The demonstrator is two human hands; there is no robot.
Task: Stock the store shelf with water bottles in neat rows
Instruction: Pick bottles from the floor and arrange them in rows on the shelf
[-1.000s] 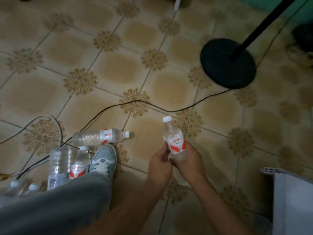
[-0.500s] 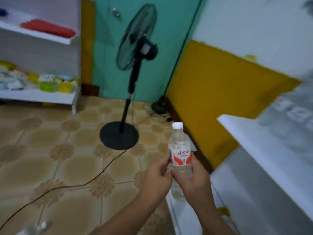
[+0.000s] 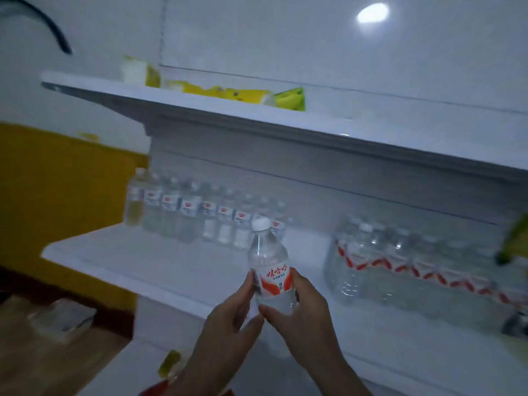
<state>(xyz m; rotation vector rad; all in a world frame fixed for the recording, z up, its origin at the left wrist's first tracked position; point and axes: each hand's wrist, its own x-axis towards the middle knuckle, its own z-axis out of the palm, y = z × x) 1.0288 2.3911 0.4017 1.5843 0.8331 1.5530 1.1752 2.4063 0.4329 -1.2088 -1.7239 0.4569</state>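
Gripped from both sides, a water bottle (image 3: 270, 271) is held upright in front of the store shelf (image 3: 160, 261). It is clasped by the left hand (image 3: 228, 318), whose fingers are curled against the left side of the red and white label, and by the right hand (image 3: 300, 307), whose thumb and fingers are wrapped round the lower body beneath the label. The white cap is turned upward, and the bottle is kept above the shelf's front part, not set down on it.

At the back of the shelf a row of bottles (image 3: 200, 215) is seen standing upright and close together, labels turned outward, running from the left end toward the middle. The held bottle is placed in the view just before the right end of that row, though whether it is near it in depth cannot be judged from the blurred frame. To the right, well apart from the row, a shrink-wrapped pack of bottles (image 3: 400, 267) is rested on the same shelf; its wrap appears to be intact, but the blur leaves this unsure.

Above, an upper shelf (image 3: 257, 115) is loaded with yellow and green packets (image 3: 245, 97). A yellow wall (image 3: 57, 195) is seen at the left, and a patch of patterned floor (image 3: 43, 352) is shown below it.
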